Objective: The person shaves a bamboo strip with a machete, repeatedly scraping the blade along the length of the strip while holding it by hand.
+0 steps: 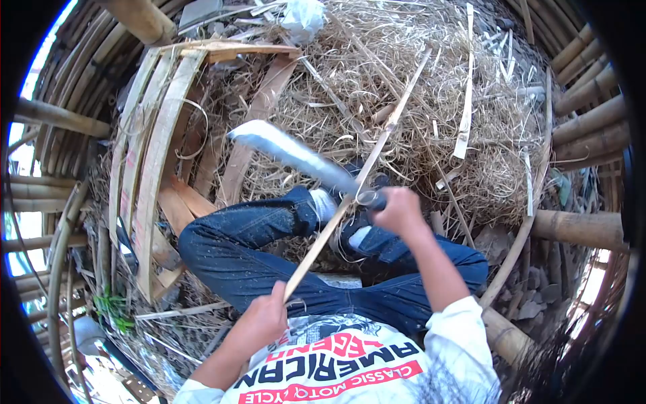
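My left hand (264, 318) grips the near end of a long thin bamboo strip (377, 145) that runs up and to the right over my crossed legs in blue jeans (232, 252). My right hand (398, 210) is closed on the handle of a broad machete (289, 153). Its blade points up and to the left and crosses the strip close to my right hand.
A heap of pale bamboo shavings (431, 87) lies ahead of me. Curved split bamboo slats (151, 155) lean at the left. Thick bamboo poles (579, 227) ring the spot on the right and far side. A white bag (303, 17) lies at the top.
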Demonstrator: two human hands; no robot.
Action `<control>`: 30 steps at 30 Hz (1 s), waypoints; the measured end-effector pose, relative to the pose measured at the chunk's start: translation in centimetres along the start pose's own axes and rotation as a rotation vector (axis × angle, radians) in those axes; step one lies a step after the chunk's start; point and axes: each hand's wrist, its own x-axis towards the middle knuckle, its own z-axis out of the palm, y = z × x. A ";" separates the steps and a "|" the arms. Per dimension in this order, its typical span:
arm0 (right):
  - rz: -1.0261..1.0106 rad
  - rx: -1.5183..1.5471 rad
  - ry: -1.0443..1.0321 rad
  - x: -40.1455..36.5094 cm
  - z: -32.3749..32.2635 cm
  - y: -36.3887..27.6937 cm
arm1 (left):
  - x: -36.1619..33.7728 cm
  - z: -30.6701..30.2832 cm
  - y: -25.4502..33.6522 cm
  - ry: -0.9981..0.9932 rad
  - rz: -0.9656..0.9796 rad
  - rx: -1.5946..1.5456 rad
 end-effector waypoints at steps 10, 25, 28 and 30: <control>0.246 0.310 0.145 1.1 -0.9 1.5 | 0.7 1.9 -1.0 -0.087 -0.063 -0.184; -0.311 -0.154 0.087 3.4 -1.5 6.6 | -1.8 0.8 -2.5 -0.052 -0.148 -0.159; 0.176 0.042 0.230 4.2 -1.3 7.3 | -1.1 1.4 -1.8 -0.035 -0.108 -0.175; 0.214 0.121 0.274 3.1 -0.4 5.1 | -0.6 1.5 -1.2 -0.067 -0.072 -0.238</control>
